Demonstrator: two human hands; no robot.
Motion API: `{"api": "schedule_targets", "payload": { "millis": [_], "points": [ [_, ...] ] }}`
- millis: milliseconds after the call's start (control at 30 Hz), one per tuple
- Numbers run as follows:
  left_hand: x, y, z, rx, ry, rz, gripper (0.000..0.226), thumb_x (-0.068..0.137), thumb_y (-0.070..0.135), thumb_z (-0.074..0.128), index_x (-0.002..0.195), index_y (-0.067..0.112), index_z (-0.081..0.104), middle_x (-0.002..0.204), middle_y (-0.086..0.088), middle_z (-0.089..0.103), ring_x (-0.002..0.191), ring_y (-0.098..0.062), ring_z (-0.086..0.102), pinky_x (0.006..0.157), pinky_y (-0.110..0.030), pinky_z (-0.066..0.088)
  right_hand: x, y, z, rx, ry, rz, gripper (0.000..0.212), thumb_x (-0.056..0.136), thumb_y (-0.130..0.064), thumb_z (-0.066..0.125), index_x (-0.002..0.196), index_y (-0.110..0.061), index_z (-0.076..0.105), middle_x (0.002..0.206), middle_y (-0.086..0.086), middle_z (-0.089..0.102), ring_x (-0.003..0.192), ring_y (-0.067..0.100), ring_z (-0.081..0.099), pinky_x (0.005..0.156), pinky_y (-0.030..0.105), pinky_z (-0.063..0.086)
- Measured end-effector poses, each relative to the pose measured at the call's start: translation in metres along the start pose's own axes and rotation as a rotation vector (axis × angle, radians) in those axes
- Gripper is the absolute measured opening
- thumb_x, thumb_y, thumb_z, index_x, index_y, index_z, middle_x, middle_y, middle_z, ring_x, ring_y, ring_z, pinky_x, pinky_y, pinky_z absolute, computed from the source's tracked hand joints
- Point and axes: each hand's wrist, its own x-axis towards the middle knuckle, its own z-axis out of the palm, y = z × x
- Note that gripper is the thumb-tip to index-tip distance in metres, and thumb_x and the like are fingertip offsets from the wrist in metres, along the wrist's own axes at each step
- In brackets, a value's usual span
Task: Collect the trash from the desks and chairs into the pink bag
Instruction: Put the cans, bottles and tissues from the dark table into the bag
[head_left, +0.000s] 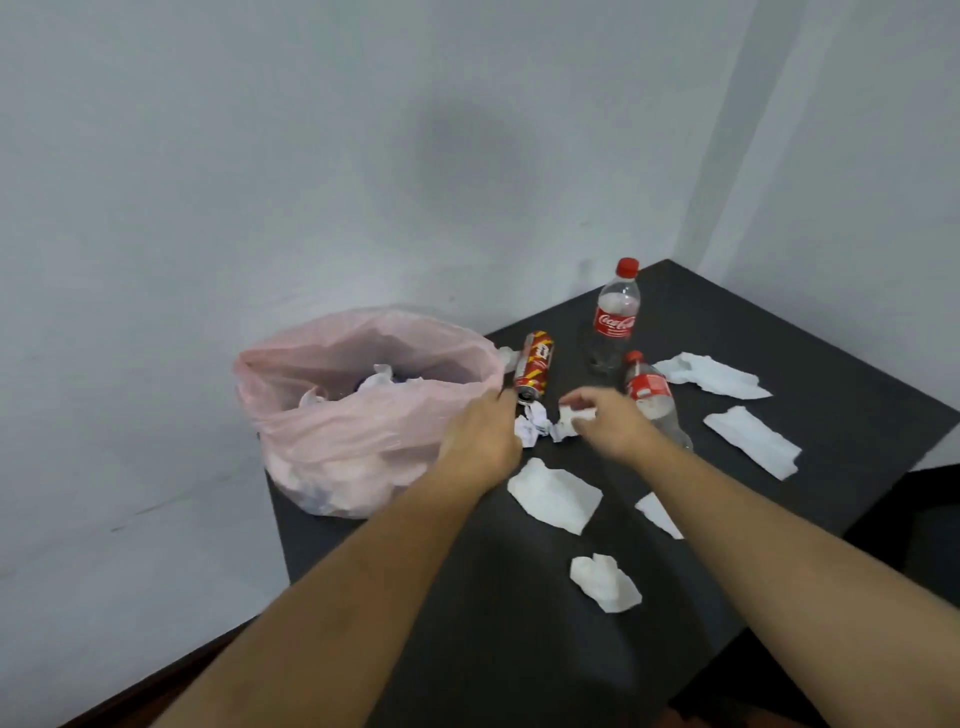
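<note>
Grey walls behind a dark surface (467, 597) strewn with trash. Pink bag (363, 415) at its left corner, mouth open, white scraps inside only partly visible. Just right of the bag: left hand (480, 436), fingers curled at the bag's rim beside a lying can (535, 371), grip hidden. Farther right of the bag: right hand (605, 418) pinching a crumpled paper (571, 421). Motion blur on both hands.

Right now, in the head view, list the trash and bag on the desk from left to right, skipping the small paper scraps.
pink bag → red can lying on its side → upright Coca-Cola bottle → tipped bottle → long white tissue at the right edge.
</note>
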Motion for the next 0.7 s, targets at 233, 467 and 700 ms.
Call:
{"api": "schedule_targets", "payload": {
  "millis": [233, 467, 700],
  "points": [
    [0.024, -0.039, 0.09, 0.186, -0.334, -0.138, 0.068, 0.093, 0.01, 0.047, 0.152, 0.013, 0.013, 0.16, -0.009, 0.009, 0.143, -0.028, 0.025, 0.111, -0.041, 0.033, -0.012, 0.072, 0.059, -0.28, -0.268, -0.063, 0.053, 0.091, -0.018, 0.054, 0.14, -0.035, 0.043, 0.153, -0.003, 0.031, 0.137, 0.021, 0.034, 0.111, 0.031, 0.031],
    [0.042, -0.065, 0.126, 0.151, -0.226, -0.162, 0.044, 0.098, 0.007, 0.041, 0.141, 0.016, 0.041, 0.142, -0.009, 0.045, 0.124, -0.024, 0.048, 0.104, -0.037, 0.043, 0.006, 0.094, 0.094, -0.384, -0.352, -0.149, 0.047, 0.093, -0.012, 0.051, 0.135, -0.032, 0.05, 0.15, -0.007, 0.035, 0.131, 0.022, 0.036, 0.108, 0.032, 0.036],
    [0.026, -0.051, 0.134, -0.108, -0.241, -0.106, 0.04, 0.086, 0.027, 0.059, 0.123, 0.033, 0.044, 0.11, 0.005, 0.059, 0.105, -0.018, 0.056, 0.083, -0.033, 0.047, 0.016, 0.102, 0.089, -0.338, -0.227, -0.07, 0.026, 0.088, -0.009, 0.052, 0.109, -0.016, 0.068, 0.115, 0.004, 0.06, 0.108, 0.022, 0.058, 0.089, 0.026, 0.044]
  ]
}}
